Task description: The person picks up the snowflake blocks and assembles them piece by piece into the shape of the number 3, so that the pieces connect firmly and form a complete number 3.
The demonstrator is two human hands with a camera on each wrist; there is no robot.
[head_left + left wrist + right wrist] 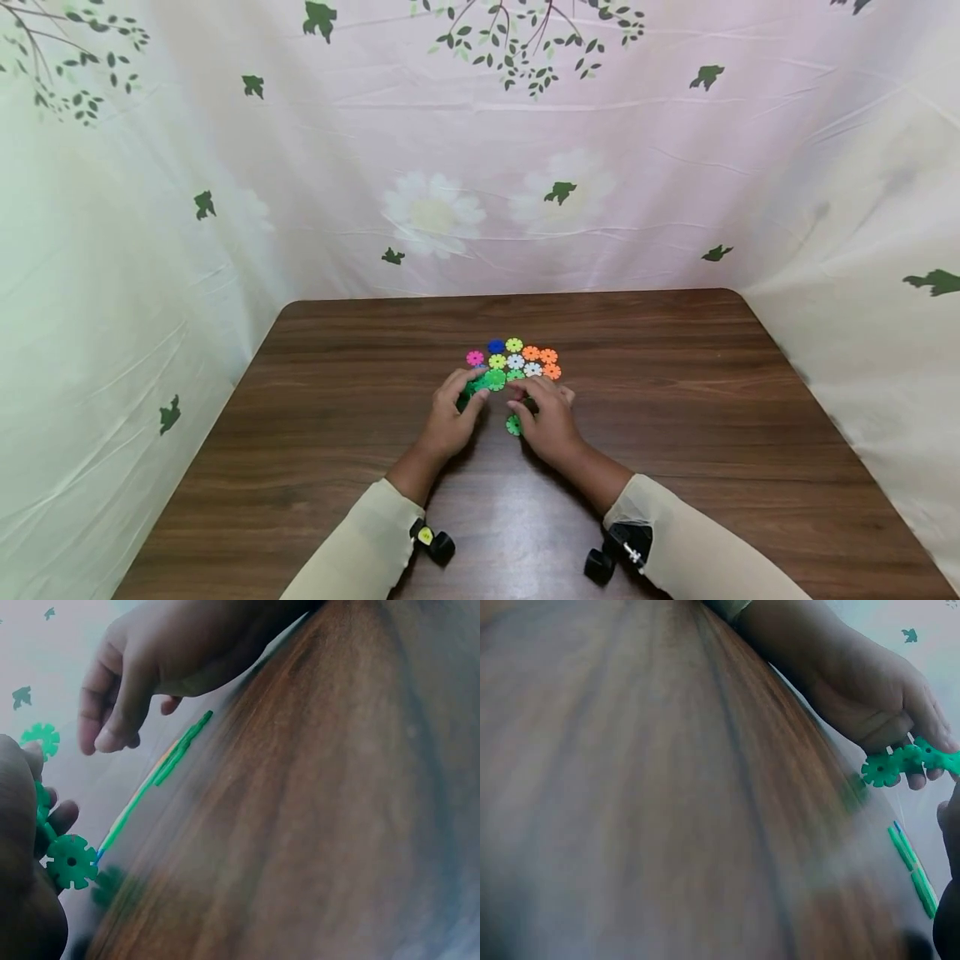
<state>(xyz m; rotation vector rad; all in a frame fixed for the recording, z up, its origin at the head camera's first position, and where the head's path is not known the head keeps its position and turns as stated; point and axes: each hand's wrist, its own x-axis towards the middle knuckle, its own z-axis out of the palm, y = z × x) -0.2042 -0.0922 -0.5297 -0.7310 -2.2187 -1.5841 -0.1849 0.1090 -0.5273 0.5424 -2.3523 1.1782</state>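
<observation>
My left hand grips a short chain of joined green notched discs, held above the table. Part of the chain hides behind the fingers in the left wrist view, where one disc shows face-on below them. At the chain's other end, another green disc sticks up beside the fingertips. My right hand hovers just right of the chain, fingers loosely bent with nothing seen between them. Close by its thumb, a single green disc lies on the table.
Beyond the hands, loose discs lie flat in a cluster: orange, white, yellow, blue and pink. The brown wooden table meets a printed cloth backdrop on its far and side edges.
</observation>
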